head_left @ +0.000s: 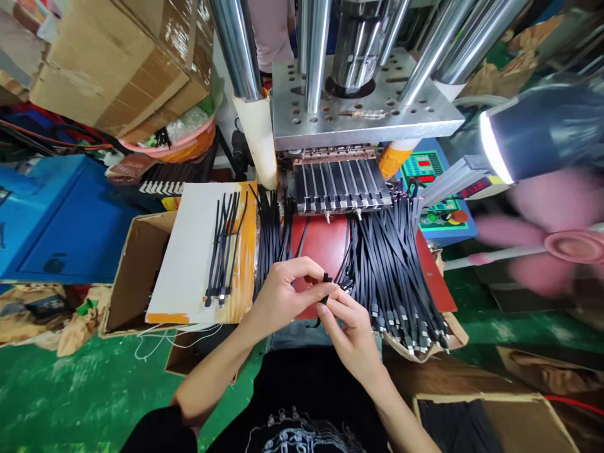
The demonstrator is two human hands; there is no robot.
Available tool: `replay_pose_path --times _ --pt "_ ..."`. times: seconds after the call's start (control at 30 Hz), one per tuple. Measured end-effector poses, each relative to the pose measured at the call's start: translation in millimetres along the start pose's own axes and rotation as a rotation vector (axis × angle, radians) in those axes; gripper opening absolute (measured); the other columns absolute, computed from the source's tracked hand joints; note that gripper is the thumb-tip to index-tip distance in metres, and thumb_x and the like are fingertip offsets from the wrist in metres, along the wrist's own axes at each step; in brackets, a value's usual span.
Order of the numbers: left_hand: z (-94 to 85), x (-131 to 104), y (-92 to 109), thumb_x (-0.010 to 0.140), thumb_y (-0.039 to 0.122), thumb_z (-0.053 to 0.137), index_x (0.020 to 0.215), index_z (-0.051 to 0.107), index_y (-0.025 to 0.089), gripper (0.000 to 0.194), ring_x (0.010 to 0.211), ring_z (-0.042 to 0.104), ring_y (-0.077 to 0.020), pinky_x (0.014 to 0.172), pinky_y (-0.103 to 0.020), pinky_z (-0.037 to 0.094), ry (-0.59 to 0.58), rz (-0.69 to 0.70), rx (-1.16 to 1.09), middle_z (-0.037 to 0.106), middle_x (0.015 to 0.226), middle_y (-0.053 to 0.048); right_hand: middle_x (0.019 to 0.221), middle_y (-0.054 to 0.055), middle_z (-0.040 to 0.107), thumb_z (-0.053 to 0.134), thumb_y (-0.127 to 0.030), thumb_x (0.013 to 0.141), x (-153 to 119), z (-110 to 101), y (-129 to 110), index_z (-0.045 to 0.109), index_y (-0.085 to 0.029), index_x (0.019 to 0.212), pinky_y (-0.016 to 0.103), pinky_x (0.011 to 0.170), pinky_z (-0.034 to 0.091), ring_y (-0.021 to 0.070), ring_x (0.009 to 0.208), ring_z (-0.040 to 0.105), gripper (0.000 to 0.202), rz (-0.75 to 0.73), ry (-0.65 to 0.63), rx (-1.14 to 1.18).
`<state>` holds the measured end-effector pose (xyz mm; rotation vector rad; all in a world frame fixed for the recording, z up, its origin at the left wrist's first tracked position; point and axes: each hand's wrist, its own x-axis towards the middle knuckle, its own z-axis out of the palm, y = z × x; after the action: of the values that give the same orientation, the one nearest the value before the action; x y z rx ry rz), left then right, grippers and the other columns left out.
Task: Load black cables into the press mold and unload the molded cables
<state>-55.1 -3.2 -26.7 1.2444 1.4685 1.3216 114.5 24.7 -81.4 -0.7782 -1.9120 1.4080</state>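
In front of my body, both hands meet over the red work surface point(321, 242). My left hand point(287, 288) pinches a short black cable end point(326, 278) between thumb and forefinger. The fingertips of my right hand point(350, 324) are closed on the same piece, just below; the fingers cover most of it. Right of my hands lies a thick bundle of flat black cables point(391, 270) with metal plugs toward me. Another bunch of black cables point(270, 236) is to the left. Beyond the hands, a slotted black metal mold point(342, 184) sits under the press plate point(363, 123).
A white board point(184, 251) at left carries several black cables point(224, 251). Steel columns point(237, 47) rise at the back. A control panel point(427, 167), a lamp point(533, 132) and a pink fan point(570, 242) stand at right. Cardboard boxes point(134, 270) flank the work surface.
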Motion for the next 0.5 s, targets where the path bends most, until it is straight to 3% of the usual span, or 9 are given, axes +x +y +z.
replay_pose_path --times 0.23,0.37,0.5 --pt "-6.0 -0.4 6.1 0.097 0.043 0.076 0.082 0.081 0.021 0.027 0.077 0.071 -0.0176 0.074 -0.029 0.055 0.038 0.077 0.097 0.078 0.084 -0.005 0.081 0.004 0.066 0.055 -0.023 0.106 4.3 -11.9 -1.5 0.079 -0.023 0.096 0.029 0.068 0.050 0.0172 0.072 0.063 0.026 -0.065 0.147 -0.087" --pt "-12.0 2.0 16.0 0.098 0.039 0.076 0.083 0.083 0.021 0.024 0.075 0.071 -0.0167 0.072 -0.027 0.055 0.023 0.097 0.083 0.079 0.084 -0.005 0.077 0.001 0.065 0.064 -0.025 0.103 6.0 -24.5 -2.4 0.083 -0.027 0.110 0.027 0.055 0.047 0.0134 0.056 0.058 0.020 -0.018 0.146 0.030" --pt "-17.2 4.3 24.5 0.098 0.036 0.075 0.085 0.086 0.021 0.022 0.072 0.069 -0.0157 0.066 -0.026 0.053 -0.021 0.115 0.028 0.079 0.084 -0.005 0.074 0.001 0.066 0.074 -0.026 0.097 17.4 -23.3 -11.1 0.084 -0.024 0.091 0.026 0.048 0.043 0.0119 0.052 0.054 0.011 -0.028 0.128 0.101"
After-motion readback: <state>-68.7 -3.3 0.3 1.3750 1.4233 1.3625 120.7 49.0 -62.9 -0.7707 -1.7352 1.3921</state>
